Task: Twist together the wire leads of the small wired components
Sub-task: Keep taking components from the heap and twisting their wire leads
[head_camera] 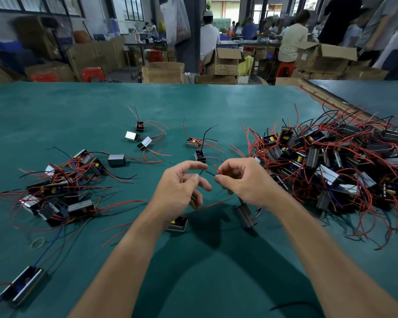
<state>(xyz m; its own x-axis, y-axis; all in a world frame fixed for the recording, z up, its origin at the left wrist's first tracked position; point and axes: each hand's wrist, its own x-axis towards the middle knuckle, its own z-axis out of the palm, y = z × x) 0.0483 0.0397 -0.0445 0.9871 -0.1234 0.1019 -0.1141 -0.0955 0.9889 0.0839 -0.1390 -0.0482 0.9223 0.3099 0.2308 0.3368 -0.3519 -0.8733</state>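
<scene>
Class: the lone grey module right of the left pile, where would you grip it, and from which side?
Pinch the grey module across its long sides from above, probably: it lies flat, and its red leads trail off its right end, leaving the body free.

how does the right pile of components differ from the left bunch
The right pile is far bigger and heaped, units stacked; the left bunch is smaller and flatter. The right pile's leads tangle densely; the left bunch's fan out loosely. Both hold small black modules with red and black leads.
</scene>
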